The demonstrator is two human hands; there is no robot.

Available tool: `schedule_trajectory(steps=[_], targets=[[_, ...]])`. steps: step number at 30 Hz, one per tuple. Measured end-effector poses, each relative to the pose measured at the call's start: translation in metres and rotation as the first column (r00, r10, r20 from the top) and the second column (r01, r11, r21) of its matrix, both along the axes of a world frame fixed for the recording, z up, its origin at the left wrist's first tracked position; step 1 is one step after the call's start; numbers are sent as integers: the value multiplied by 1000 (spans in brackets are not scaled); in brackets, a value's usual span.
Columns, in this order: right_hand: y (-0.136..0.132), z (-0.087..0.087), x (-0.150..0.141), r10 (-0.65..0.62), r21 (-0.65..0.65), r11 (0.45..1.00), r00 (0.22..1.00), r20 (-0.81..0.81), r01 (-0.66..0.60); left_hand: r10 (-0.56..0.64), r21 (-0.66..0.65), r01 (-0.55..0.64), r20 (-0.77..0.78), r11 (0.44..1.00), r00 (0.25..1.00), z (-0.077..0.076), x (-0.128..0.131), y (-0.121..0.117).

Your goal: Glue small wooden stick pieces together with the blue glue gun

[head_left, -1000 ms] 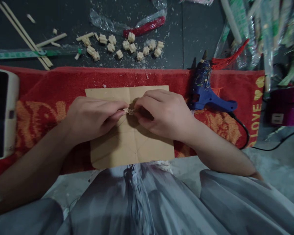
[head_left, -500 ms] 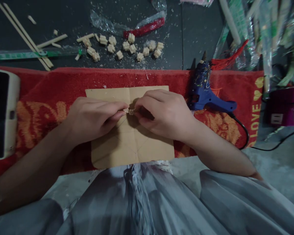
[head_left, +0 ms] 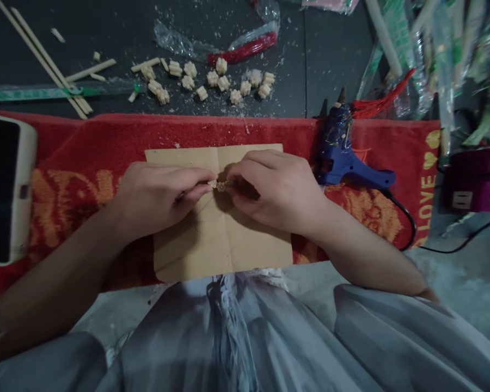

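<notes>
Over a creased sheet of tan cardboard (head_left: 196, 250), my left hand (head_left: 159, 196) and my right hand (head_left: 275, 190) meet fingertip to fingertip. Between them shows a small pale piece (head_left: 220, 185), which looks like short wooden stick bits joined in clusters. The left thumb and forefinger pinch its left end. Its right end sits in the pinch of my right fingers, which cover part of it. Whether it is one piece or two pressed together I cannot tell. Faint pencil-like lines run across the cardboard below.
A red towel (head_left: 126, 130) lies under the cardboard. Beyond it are several stick clusters (head_left: 212, 79), long sticks (head_left: 44, 57) and a red-and-clear plastic wrapper (head_left: 245, 48). A blue glue gun (head_left: 343, 155) with its cord rests right, a phone (head_left: 24, 190) left, a purple box (head_left: 473, 179) far right.
The whole view has shifted very slightly. Both hands keep their pinch on the small pale piece, with almost no movement.
</notes>
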State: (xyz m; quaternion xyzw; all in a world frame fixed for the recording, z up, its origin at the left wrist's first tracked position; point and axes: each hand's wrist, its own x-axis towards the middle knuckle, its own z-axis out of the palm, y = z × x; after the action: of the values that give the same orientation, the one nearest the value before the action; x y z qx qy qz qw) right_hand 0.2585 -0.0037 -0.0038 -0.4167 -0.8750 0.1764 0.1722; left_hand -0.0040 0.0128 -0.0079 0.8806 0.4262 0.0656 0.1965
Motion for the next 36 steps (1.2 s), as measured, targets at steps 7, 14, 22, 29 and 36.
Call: schedule_trajectory(steps=[7, 14, 22, 29, 36], targets=[[0, 1, 1, -6, -7, 1000, 1000, -7, 6, 39, -55, -37, 46, 998, 998, 1, -1, 0], [0, 1, 1, -1, 0, 1000, 999, -44, 1, 96, -155, -78, 112, 985, 989, 5, 0, 0], [-2, -1, 2, 7, 105, 994, 997, -83, 1, 176, -269, -167, 7, 948, 984, 13, 6, 2], [-3, -3, 2, 7, 111, 994, 997, -81, 2, 165, -277, -138, 75, 951, 983, 11, 6, 2], [-3, -3, 3, 0, 50, 999, 997, -79, 4, 121, -227, -97, 93, 969, 988, 7, 1, 2]])
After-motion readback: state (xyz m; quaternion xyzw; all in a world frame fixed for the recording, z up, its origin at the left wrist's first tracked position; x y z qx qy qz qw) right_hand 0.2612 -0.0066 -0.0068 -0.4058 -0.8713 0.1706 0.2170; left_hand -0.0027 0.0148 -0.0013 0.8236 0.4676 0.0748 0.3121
